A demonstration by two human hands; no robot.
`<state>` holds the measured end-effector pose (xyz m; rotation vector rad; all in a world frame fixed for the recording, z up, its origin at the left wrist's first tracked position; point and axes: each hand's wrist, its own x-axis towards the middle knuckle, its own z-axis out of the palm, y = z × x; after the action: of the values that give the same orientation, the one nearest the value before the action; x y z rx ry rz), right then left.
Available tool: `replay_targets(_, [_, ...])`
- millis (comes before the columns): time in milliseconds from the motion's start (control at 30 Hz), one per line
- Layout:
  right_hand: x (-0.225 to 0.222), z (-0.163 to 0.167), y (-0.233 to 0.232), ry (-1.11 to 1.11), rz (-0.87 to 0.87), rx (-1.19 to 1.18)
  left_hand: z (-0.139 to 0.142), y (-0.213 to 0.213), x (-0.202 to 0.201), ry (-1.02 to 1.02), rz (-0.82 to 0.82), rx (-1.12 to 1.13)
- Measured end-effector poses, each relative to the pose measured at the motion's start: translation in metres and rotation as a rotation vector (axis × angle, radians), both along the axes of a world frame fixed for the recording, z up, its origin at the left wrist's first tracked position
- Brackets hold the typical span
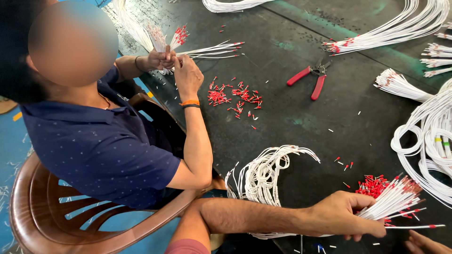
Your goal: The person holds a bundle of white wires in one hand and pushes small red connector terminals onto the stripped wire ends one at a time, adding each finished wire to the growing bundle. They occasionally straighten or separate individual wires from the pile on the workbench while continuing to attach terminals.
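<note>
The person's left hand (346, 214), nearest the camera, is clenched around one fanned bundle of white wires (393, 200) whose ends carry red ferrules; the bundle rests low over the dark tabletop (301, 122), pointing away to the right. The right hand (426, 243) shows only as a few fingertips at the bottom edge, just below that bundle, and whether it is open or closed cannot be told. Touching the far side of the bundle lies one small heap of loose red ferrules (373, 183), with a handful of strays scattered just beyond it. Left of the left hand one looped coil of white wires (263, 174) lies flat on the tabletop. Farther away from the bundle, toward the middle of the tabletop, sits one pair of red-handled pliers (310, 77), jaws pointing right. Left of the pliers a second, wider scatter of red ferrules (235, 96) is spread out. Beyond that, a co-worker in a dark blue shirt sits in one brown plastic chair (56, 207), both of the co-worker's hands (172, 63) closed together on another wire bunch (165, 40). Several more wire bundles (391, 33) lie along the far and right edges; their count is unclear.
</note>
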<state>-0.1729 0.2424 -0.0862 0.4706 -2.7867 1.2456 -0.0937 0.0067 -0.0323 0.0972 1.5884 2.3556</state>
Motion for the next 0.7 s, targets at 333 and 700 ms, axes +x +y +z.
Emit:
replay_targets(333, [-0.001, -0.001, 0.003, 0.012, 0.022, -0.001, 0.013, -0.001, -0.003, -0.142, -0.064, 0.025])
replay_targets(700, [0.002, -0.001, 0.002, 0.03, 0.044, -0.011, 0.006, 0.001, -0.001, -0.106, -0.06, -0.003])
